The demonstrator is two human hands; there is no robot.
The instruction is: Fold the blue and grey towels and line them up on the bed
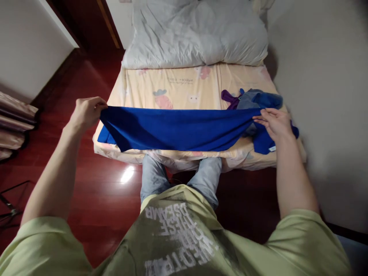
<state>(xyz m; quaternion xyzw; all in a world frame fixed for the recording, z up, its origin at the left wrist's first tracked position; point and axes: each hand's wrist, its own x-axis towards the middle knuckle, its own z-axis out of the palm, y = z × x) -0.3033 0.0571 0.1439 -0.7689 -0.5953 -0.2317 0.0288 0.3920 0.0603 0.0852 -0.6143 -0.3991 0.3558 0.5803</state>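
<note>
A long blue cloth [175, 128] is stretched sideways above the near end of the bed. My left hand [89, 111] pinches its upper left corner between thumb and fingers. At the other end, my right hand [273, 120] grips the upper edge, fingers closed on the fabric. Between the hands the top edge runs nearly straight, and the lower part hangs toward the mattress edge. More blue fabric with a small white label shows below my right hand; whether it is the same piece I cannot tell.
The bed [143, 86] has a cream sheet printed with carrots. A rumpled pile of purple, grey and blue clothes [253, 99] lies near its right edge. A pale quilt [198, 34] is bunched at the far end. A wall [324, 96] stands to the right, curtains [14, 126] to the left.
</note>
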